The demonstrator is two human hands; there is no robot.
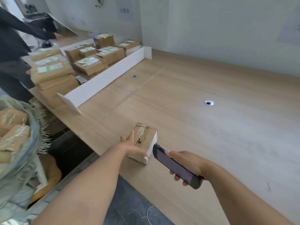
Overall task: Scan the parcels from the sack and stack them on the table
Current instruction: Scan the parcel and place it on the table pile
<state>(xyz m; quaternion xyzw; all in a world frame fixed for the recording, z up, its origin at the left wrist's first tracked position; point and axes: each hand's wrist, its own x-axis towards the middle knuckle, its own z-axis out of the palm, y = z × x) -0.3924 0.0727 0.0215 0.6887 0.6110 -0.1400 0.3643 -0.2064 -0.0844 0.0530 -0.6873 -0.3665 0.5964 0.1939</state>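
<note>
Sack (21, 153) at far left, frayed mouth gaping, with several taped parcels (13, 137) inside and waiting for a scan. Beyond it, dark-clothed person (11, 54) at the far left end of the desk (219, 143). Further in, many labelled parcels (90, 64) stacked in rows behind a white divider (105, 80), most likely finished work, though by whom is impossible to tell. Judged from that: task partway along, a good share stacked, sack far from emptied. Toward the middle, left grip (130, 144) open, fingers straight and spread, palm laid against the left side of one small parcel (146, 138), steadying rather than clasping. Small parcel standing near the front edge of the desk, tape across the top, white label face turned to the right. Just right of it, dark handheld scanner (162, 157), nose aimed at that label face and almost touching it, screen upward. Right grip (185, 163) wrapped firmly round the scanner's rear half, thumb on top, fingers curled beneath. Likely step in hand: scan of this one parcel, with stacking not yet done. Further right, plain wooden surface with a round cable hole (209, 102) set in it, well apart from both grips.
</note>
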